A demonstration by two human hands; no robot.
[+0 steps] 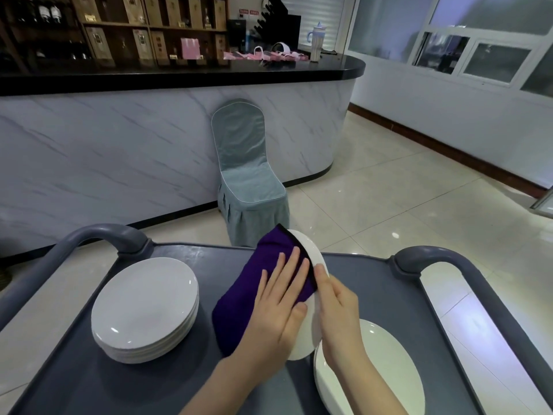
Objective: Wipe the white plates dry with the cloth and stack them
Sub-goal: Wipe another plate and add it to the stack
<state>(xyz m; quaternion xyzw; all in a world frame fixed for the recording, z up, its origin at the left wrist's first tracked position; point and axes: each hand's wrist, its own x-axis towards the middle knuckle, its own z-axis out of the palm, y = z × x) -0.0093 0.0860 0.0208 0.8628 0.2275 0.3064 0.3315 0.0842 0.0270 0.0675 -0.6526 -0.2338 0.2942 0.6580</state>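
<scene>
While straight fingers point(294, 265) of your left hand point(281, 301) are pressing the purple cloth point(254, 289) onto the tilted white plate point(314, 256), your right hand point(338, 310) is gripping its rim to steady it above the cart point(374, 280), between the stack point(143, 301) and nearer plates point(374, 360).

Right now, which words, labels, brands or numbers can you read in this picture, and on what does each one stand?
None can be read.
Two red signs on the back wall: too small.
Labels on the shelf boxes and bottles: blurred.
The plate stack, held plate, cloth and cart: no text shows.
</scene>
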